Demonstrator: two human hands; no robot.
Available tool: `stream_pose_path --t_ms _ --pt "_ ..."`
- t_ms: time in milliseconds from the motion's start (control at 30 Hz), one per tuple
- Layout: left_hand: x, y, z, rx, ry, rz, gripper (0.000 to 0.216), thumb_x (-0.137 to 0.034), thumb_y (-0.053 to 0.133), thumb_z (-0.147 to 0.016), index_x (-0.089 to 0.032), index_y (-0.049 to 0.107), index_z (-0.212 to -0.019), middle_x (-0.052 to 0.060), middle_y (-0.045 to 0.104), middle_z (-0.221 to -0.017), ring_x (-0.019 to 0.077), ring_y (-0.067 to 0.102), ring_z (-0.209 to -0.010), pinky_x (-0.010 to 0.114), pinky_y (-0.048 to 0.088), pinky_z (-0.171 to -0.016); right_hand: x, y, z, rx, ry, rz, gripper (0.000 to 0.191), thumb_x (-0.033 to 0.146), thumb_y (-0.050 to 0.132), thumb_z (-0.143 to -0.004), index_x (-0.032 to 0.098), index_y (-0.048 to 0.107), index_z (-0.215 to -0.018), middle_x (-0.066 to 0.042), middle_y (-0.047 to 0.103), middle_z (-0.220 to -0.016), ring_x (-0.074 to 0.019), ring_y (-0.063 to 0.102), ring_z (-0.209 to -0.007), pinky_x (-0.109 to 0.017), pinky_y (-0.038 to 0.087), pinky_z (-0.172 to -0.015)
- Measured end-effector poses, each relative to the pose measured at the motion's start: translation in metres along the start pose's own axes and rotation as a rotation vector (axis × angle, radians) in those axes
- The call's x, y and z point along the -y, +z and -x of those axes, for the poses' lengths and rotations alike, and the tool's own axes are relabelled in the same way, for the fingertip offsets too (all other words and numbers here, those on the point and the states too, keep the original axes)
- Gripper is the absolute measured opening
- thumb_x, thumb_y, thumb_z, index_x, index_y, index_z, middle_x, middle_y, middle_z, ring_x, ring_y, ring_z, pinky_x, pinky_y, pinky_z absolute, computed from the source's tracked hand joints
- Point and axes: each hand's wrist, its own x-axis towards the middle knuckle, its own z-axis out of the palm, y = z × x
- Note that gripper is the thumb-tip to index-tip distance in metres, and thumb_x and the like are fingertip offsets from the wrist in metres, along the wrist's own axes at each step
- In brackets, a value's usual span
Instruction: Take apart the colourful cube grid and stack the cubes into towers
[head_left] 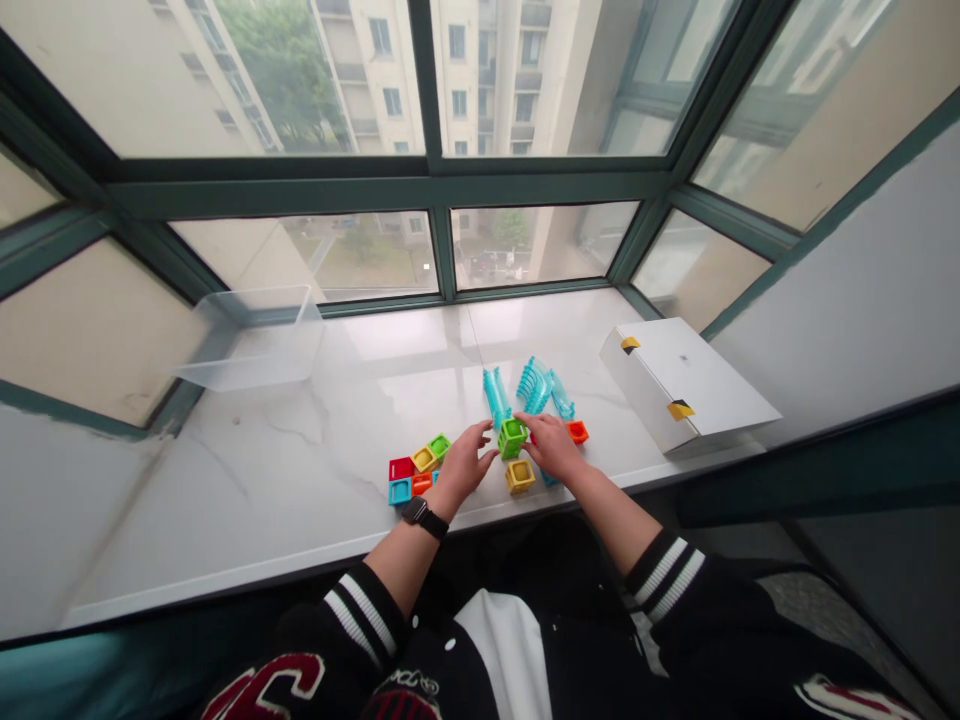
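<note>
A green cube block [512, 439] with hollow faces sits between my two hands. My right hand [553, 446] grips its right side and top corner with the fingertips. At the left of the cube, my left hand [466, 462] has its thumb and forefinger apart, close to it. A yellow cube block [519, 477] stands just in front of the green one. Beyond my hands lie a straight turquoise track piece [496, 396] and a curved turquoise track piece [535, 386]. My right hand partly hides an orange block [577, 432] and a blue block [550, 478].
Left of my left hand are several blocks, among them a red block [401, 468] and a blue block [400, 491]. A clear plastic bin [262, 380] stands at the back left, and a white box [686, 385] at the right. Windows [442, 185] border the white marble-patterned sill [300, 480].
</note>
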Motion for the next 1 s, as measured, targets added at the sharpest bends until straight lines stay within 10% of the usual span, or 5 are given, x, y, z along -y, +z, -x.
stream_pose_path --t_ms 267,500,667,1000 --pt "0.038 -0.09 0.07 -0.229 -0.059 -0.281 0.027 -0.03 0.058 -0.098 -0.027 0.069 -0.123 0.008 0.073 -0.125 0.0293 0.066 -0.121 0.052 0.053 -0.111 0.001 -0.027 0.004 -0.01 -0.042 -0.021 0.071 0.031 0.075 -0.089 0.027 0.05 -0.156 -0.013 0.071 -0.128 -0.0366 0.062 -0.121 -0.057 0.048 -0.104" --pt "0.06 -0.073 0.085 -0.204 -0.123 -0.367 0.028 -0.028 0.059 -0.097 -0.026 0.068 -0.124 0.012 0.063 -0.144 0.0327 0.057 -0.136 0.058 0.045 -0.117 0.064 -0.051 0.027 -0.255 -0.136 -0.282 0.04 0.034 0.059 -0.101 0.029 0.067 -0.14 -0.011 0.072 -0.127 -0.0339 0.065 -0.121 -0.055 0.051 -0.11" --pt "0.061 -0.062 0.081 -0.172 -0.14 -0.449 0.014 -0.027 0.063 -0.095 -0.025 0.068 -0.108 0.014 0.066 -0.134 0.034 0.058 -0.13 0.061 0.042 -0.117 0.11 -0.039 0.038 0.015 -0.27 -0.408 0.029 0.036 0.053 -0.106 0.028 0.075 -0.124 -0.008 0.077 -0.102 -0.0248 0.072 -0.093 -0.039 0.059 -0.087" --pt "0.053 -0.061 0.1 -0.169 -0.182 -0.466 0.012 -0.029 0.065 -0.095 -0.025 0.067 -0.107 0.011 0.066 -0.135 0.0305 0.057 -0.129 0.056 0.035 -0.122 0.13 0.013 0.033 0.435 -0.158 -0.238 0.03 0.033 0.064 -0.101 0.023 0.072 -0.128 -0.011 0.071 -0.123 -0.0218 0.071 -0.098 -0.035 0.055 -0.093"
